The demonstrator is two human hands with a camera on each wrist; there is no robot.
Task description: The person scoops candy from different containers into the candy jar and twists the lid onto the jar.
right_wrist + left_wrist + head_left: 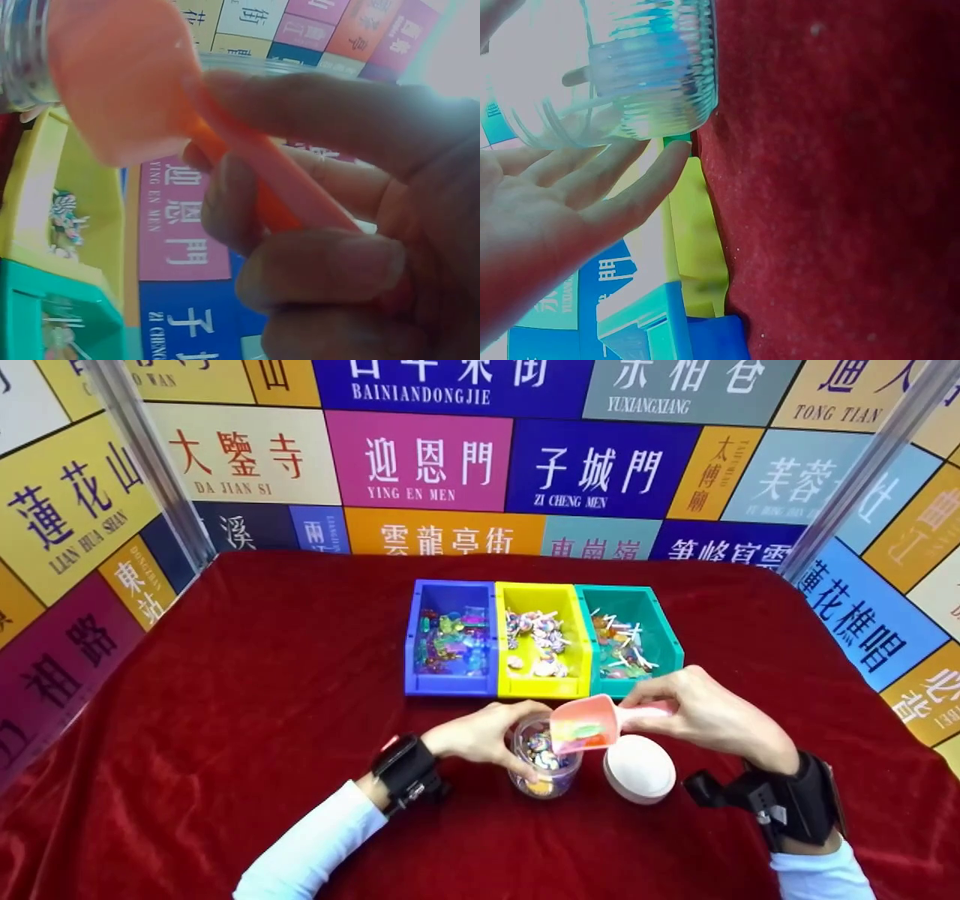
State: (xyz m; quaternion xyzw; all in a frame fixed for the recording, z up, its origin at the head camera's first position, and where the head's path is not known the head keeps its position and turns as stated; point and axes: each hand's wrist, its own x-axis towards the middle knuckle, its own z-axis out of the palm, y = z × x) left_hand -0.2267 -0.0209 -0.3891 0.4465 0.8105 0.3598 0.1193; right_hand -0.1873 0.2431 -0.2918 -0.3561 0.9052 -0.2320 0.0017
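My left hand grips a clear ribbed jar by its side, thumb on the near side and fingers round the far side. Wrapped candies with swirled colours lie inside it. In my right hand, the handle of a pink scoop is pinched between thumb and fingers. Green and orange pieces sit in the scoop, whose front edge overlaps the jar's mouth. The right wrist view shows the underside of the scoop beside the jar. Just right of the jar lies a round white lid.
Beyond the hands three joined bins stand in a row: a blue bin with colourful clear pieces, a yellow bin with wrapped lollipops, and a green bin with white-stick lollipops. Dark red cloth covers the table; a printed wall rises behind.
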